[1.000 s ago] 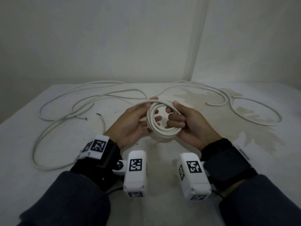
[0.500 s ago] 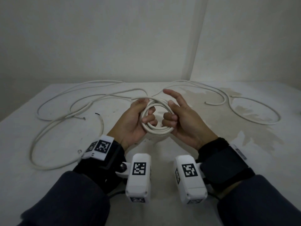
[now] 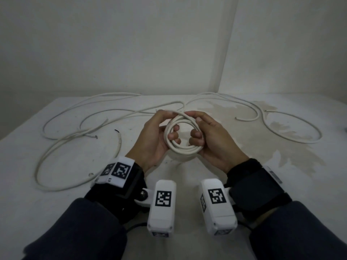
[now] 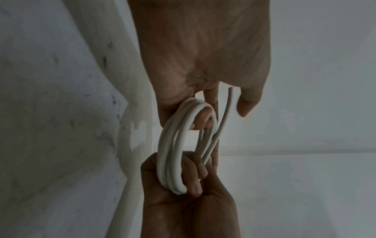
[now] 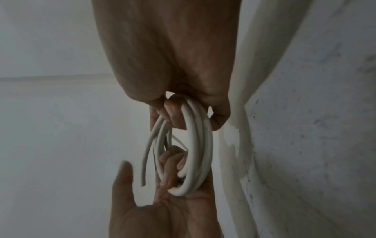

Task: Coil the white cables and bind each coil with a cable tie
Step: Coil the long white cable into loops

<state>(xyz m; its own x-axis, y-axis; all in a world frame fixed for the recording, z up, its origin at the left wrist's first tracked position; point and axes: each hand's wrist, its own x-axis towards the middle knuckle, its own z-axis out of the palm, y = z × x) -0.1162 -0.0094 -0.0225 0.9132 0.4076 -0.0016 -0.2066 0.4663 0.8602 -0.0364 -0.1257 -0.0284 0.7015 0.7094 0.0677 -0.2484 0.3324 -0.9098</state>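
A small coil of white cable (image 3: pixel 183 149) is held above the table between both hands. My left hand (image 3: pixel 159 136) grips its left side, fingers curled through the ring. My right hand (image 3: pixel 208 139) grips the right side, fingers curled inside and index finger over the top. The coil (image 4: pixel 171 154) shows several turns in the left wrist view, with a loose cable end (image 4: pixel 228 99) sticking out by the thumb. In the right wrist view the coil (image 5: pixel 195 145) has the same free end (image 5: pixel 143 177) hanging off its outer turn.
Loose white cables (image 3: pixel 78 132) sprawl over the white table (image 3: pixel 56 203) at left, and another long cable (image 3: pixel 281 128) loops at right over a stained patch. A small black cable tie (image 3: pixel 116 130) lies left of the hands. Walls stand close behind.
My right index finger, stretched out half a second ago, has curled down over the top of the coil. The coil has gained its last turn, and only a short free end sticks out.
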